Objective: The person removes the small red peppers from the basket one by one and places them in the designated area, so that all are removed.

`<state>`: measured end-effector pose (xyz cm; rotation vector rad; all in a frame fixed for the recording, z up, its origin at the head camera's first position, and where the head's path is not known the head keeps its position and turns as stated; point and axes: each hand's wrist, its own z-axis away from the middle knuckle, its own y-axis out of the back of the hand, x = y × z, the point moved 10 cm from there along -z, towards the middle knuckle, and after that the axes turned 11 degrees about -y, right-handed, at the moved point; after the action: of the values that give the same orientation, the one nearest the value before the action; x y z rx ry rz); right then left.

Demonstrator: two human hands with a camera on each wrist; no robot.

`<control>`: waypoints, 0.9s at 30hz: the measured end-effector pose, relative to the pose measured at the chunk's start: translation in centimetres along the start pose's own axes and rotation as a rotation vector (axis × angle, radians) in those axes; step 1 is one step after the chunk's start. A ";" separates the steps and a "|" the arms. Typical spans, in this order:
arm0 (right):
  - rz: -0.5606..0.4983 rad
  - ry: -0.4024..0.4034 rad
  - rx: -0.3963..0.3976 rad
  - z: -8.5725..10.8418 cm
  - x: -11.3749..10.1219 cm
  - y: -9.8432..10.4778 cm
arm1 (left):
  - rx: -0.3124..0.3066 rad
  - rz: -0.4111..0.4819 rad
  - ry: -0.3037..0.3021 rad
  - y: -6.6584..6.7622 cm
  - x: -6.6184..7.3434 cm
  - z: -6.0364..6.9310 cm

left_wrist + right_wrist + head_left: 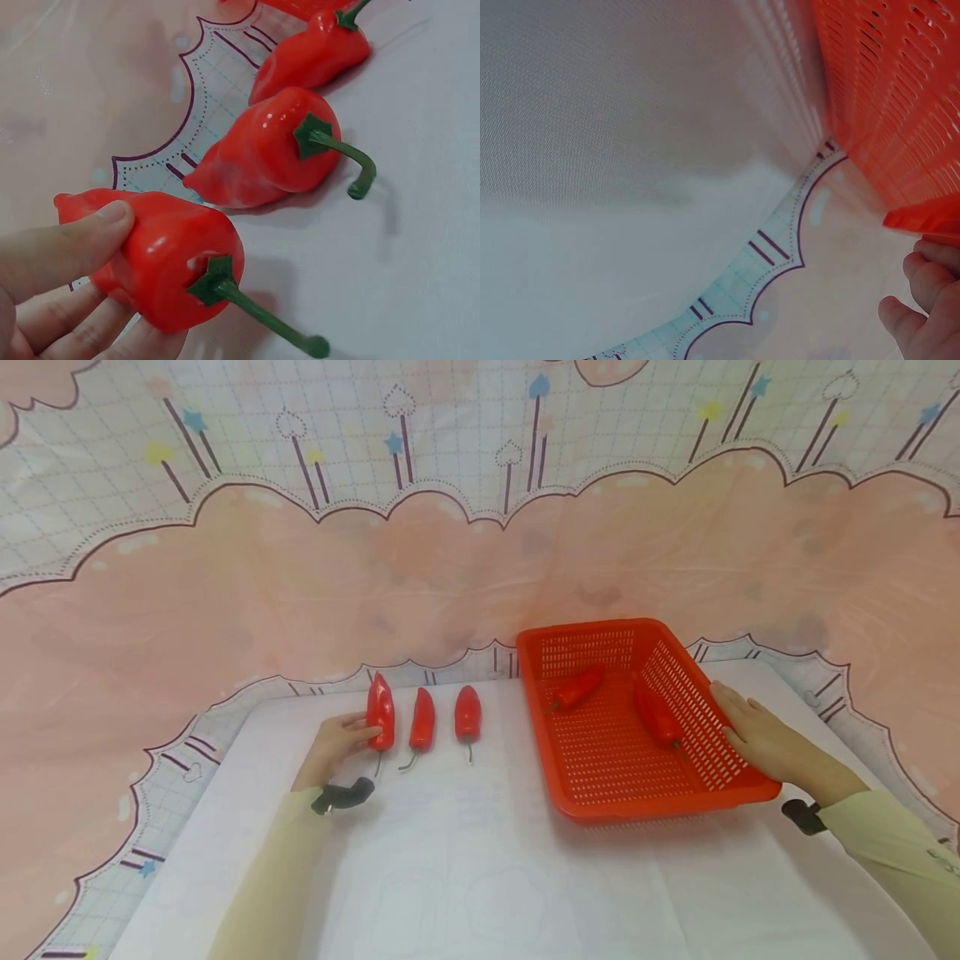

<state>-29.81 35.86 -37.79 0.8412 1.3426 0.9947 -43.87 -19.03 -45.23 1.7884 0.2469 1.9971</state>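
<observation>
In the head view, the left hand [339,746] is pinching 1 red pepper [382,718], its long axis running front to back, tip forward and stem [378,765] pointing back, while 2 more peppers [423,720] are lying to that hand's right on the worktop [480,868]. The right hand [767,739] is resting, relaxed, on the red basket's [660,807] side, probably steadying it. In the left wrist view, thumb and fingers are spanning the held pepper's body, apparently sparing the stem. In the right wrist view, fingers are showing beside the rim.
</observation>
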 end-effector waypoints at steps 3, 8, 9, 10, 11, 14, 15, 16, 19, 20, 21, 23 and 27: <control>0.003 -0.002 -0.003 0.0 0.0 -0.1 | 0.005 0.019 0.007 -0.1 -0.2 0.0; 0.008 -0.003 -0.002 0.0 0.1 -0.1 | 0.009 0.008 0.025 -0.2 -0.7 -0.1; 0.010 -0.004 -0.001 0.0 0.0 -0.1 | 0.012 -0.001 0.032 -0.1 -0.8 -0.1; 0.010 -0.005 -0.001 -0.1 0.0 -0.1 | 0.015 -0.010 0.041 -0.1 -1.0 -0.2; 0.010 -0.006 -0.002 -0.1 0.0 -0.1 | 0.016 -0.014 0.044 -0.1 -1.1 -0.2; 0.012 -0.006 -0.003 -0.1 0.0 -0.1 | 0.018 -0.024 0.059 -0.1 -1.6 -0.3; 0.010 -0.007 -0.005 -0.1 0.0 -0.1 | 0.021 -0.022 0.063 0.0 -1.7 -0.3; 0.007 -0.007 -0.007 -0.1 0.0 -0.1 | 0.022 -0.020 0.066 0.0 -1.8 -0.4; 0.008 -0.009 -0.010 -0.1 -0.1 -0.1 | 0.037 -0.012 0.074 0.0 -2.0 -0.3; 0.008 -0.008 -0.009 -0.1 -0.1 -0.1 | 0.041 -0.012 0.077 0.1 -2.0 -0.3; 0.008 -0.007 -0.010 -0.1 -0.1 -0.1 | 0.046 -0.011 0.080 0.1 -1.9 -0.3; 0.012 -0.004 -0.006 0.0 -0.1 0.0 | 0.052 -0.013 0.087 0.1 -1.9 -0.2; 0.014 -0.003 -0.004 -0.1 0.0 0.0 | 0.049 -0.020 0.088 0.0 -1.6 -0.1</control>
<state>-29.86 35.86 -37.80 0.8493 1.3331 1.0063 -43.84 -19.72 -46.68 1.7224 0.3433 2.0751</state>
